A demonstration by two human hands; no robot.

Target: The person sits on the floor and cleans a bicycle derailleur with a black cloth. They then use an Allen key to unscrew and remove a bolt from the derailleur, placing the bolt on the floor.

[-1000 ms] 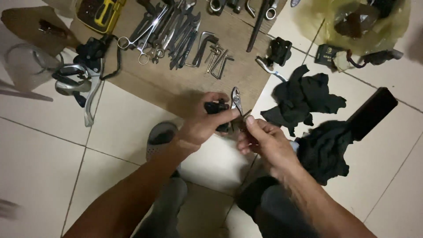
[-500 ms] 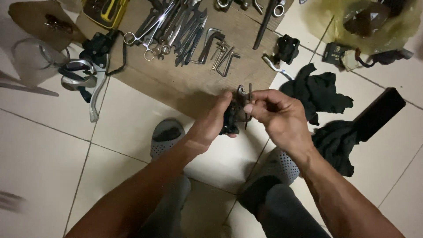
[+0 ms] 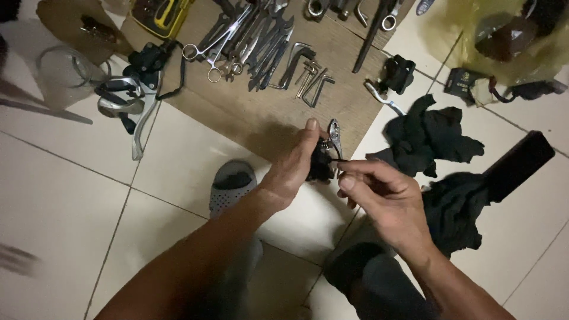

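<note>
My left hand (image 3: 293, 169) grips a small black part with a silver lever (image 3: 329, 148), a bicycle shifter or brake lever, held above the tiled floor near the edge of a cardboard sheet (image 3: 261, 112). My right hand (image 3: 385, 198) is just right of it, thumb and forefinger pinched together at the part's right side, seemingly on a thin cable end that is too small to make out.
Wrenches, hex keys and scissors (image 3: 255, 35) lie on the cardboard. A silver brake lever set (image 3: 127, 101) sits at left, a black shifter (image 3: 394, 74) at right, black rags (image 3: 435, 133) and a yellow plastic bag (image 3: 504, 35) further right. My sandalled foot (image 3: 231, 184) is below.
My right hand has let go of the part's top and moved down and right, now pinching at its side. The left hand keeps holding the part.
</note>
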